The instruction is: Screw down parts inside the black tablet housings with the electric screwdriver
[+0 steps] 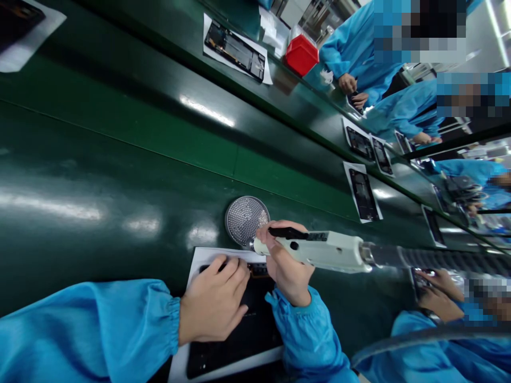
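My right hand (285, 266) is wrapped round a white electric screwdriver (323, 250), whose tip points at a round perforated metal dish (244, 219) on the green belt. My left hand (213, 303) lies on a black device (239, 330) resting on a white sheet (199, 258), its fingers curled over the device's upper edge. Both arms wear blue sleeves. The screwdriver's hose (439, 259) runs off to the right.
The green conveyor belt (139, 138) carries more black devices on white sheets (236, 49) (362, 192). A red bin (301, 54) stands beyond the belt. Other people in blue coats work across the belt (359, 48) and beside me at the right (435, 290).
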{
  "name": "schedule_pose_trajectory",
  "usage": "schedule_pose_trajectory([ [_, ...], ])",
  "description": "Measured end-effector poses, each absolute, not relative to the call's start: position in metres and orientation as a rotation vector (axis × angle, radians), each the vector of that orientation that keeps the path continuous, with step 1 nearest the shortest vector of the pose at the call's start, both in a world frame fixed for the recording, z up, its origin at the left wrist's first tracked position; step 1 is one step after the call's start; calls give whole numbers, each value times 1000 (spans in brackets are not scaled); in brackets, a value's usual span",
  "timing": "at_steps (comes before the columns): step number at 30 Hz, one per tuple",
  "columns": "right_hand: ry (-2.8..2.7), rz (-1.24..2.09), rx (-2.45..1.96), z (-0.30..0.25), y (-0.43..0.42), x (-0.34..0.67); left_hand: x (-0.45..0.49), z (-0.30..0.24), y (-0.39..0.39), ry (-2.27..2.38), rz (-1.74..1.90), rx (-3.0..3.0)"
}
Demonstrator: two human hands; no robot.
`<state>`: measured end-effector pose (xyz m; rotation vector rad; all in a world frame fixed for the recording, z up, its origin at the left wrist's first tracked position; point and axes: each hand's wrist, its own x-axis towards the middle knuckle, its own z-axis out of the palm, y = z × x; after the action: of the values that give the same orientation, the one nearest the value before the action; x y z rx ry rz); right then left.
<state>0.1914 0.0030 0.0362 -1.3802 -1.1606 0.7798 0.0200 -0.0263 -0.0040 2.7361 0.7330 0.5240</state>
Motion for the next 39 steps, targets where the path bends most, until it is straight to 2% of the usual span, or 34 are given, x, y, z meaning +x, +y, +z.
schedule_pose_trajectory([
  [23, -1170, 748, -1335, 34, 4, 190, 18, -1, -24, 703, 460, 2735],
  [39, -1156, 884, -1218, 49, 7, 188, 17, 4, -25, 678, 413, 2715],
])
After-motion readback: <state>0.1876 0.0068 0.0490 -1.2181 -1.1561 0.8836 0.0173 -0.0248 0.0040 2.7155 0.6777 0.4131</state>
